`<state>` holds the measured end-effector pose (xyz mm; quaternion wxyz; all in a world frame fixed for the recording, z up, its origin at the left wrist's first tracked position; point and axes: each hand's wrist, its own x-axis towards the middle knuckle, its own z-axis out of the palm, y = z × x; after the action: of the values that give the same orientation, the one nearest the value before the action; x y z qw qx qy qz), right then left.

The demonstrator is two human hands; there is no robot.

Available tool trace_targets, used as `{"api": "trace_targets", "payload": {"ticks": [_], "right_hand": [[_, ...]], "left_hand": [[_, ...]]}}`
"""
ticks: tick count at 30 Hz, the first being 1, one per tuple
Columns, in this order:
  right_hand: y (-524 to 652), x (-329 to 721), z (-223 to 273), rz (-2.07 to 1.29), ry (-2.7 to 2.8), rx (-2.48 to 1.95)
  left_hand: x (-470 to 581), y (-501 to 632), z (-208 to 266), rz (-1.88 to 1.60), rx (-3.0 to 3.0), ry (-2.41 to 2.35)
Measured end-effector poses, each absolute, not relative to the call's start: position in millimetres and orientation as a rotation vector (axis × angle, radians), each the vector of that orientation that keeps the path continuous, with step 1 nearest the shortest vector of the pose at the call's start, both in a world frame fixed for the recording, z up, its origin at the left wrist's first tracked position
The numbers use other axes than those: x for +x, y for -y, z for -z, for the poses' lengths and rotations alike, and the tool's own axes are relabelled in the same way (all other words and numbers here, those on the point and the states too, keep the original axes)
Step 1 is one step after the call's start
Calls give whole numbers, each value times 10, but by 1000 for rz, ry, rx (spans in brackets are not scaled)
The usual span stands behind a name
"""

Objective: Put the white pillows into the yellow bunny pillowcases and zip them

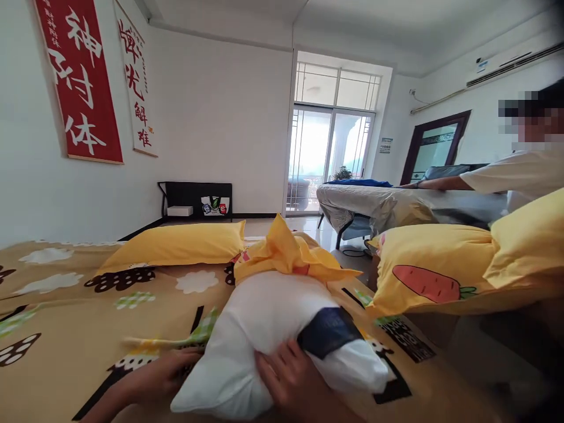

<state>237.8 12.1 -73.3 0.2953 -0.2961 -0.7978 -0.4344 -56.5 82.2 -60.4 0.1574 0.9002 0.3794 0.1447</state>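
A white pillow (247,329) with a dark blue label (332,332) lies on the patterned bedsheet in front of me. Its far end is inside a yellow pillowcase (286,252), which is bunched up with one corner pointing upward. My right hand (291,373) has its fingers curled into the middle of the pillow, gripping the white fabric. At the pillow's left edge, my left hand (170,373) is closed on its side, with the fingertips partly hidden by the pillow.
A yellow pillow (180,244) lies at the bed's far edge on the bedsheet (145,317). More yellow pillows (423,264), one with a carrot print, are stacked at right. Beyond them, a person (515,170) reaches over a plastic-covered table (374,202). A black bench (194,197) stands by the wall.
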Motion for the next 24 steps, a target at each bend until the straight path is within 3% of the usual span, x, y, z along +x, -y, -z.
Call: {"api": "trace_targets", "payload": {"ticks": [3,5,7,9,11,13,16,20,24], "right_hand": [[-9,2288,1228,1206,2121,-727],[60,2251,1225,1174,2217,-750],[78,2363,915,900,2490,-734],[14,2646,409,351,2809,-633],[-151,3016,-65,-27,2647,-1023],[-405,3359,-292,43,2116,-1580],[-822,3704,-85,206,1588,-2115],[-1102,3928,412,239,1515,-2208],[-1032,4140,281,347,1546,-2136]], "left_hand": [[-686,-933,459,-431,2298,-1234],[-462,-1044,246,-573,2279,-1287],[-40,-1180,36,-732,2390,-1208],[471,-1357,-122,-888,2550,-1133],[960,-1590,-225,-1051,2661,-1160],[1357,-1864,-291,-1190,2621,-1266],[1733,-2240,-324,-1255,2406,-1361],[1861,-2437,-237,-1134,2322,-1179],[1466,-2267,-220,-1274,2231,-969]]}}
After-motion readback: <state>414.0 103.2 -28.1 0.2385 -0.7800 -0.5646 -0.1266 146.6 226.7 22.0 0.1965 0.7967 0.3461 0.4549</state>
